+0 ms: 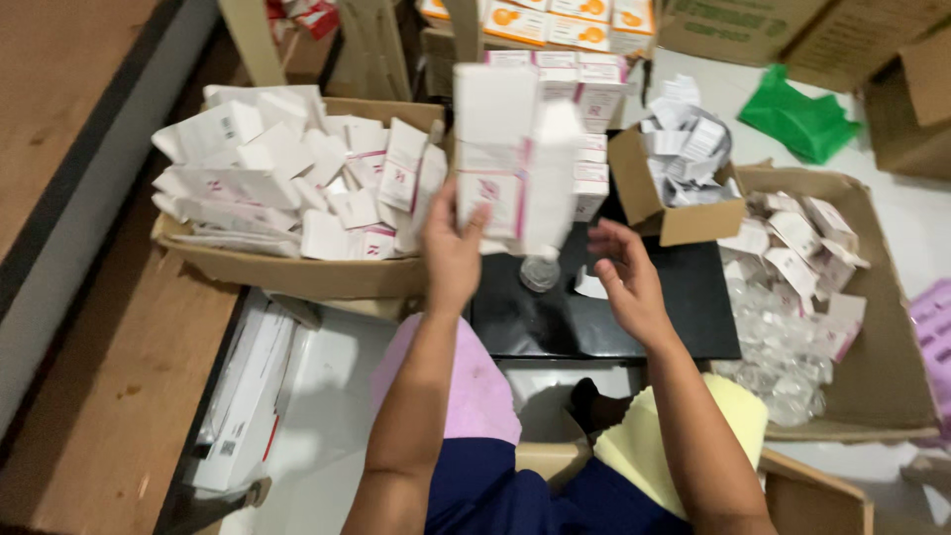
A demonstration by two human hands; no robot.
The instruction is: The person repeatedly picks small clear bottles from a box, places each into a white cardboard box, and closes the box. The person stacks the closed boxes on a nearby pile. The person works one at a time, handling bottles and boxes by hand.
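White card with pink trim makes up the tall folding carton (492, 159) that the left hand (451, 253) holds up over the middle of the work surface. That forearm rises from six o'clock, wrist bent back a little, fingers and thumb pinching the carton's lower left corner, the thumb lying across its front face. The carton stands nearly upright, its top reaching toward twelve o'clock; its right side is smeared by motion blur, so the state of its flaps cannot be told. The right hand (624, 277) comes up from five o'clock, palm turned toward the carton, fingers spread and loosely curled, holding nothing and just clear of the carton's right edge. Below the carton, between the two hands, a small clear bottle (541, 268) stands on a black tabletop (594, 327). At nine o'clock of the hands sits a shallow cardboard tray (297, 272) heaped with flat white and pink cartons. At two o'clock a small cardboard box (684, 223) holds folded paper leaflets, and at three o'clock another cardboard tray (872, 337) carries more cartons and clear bottles.
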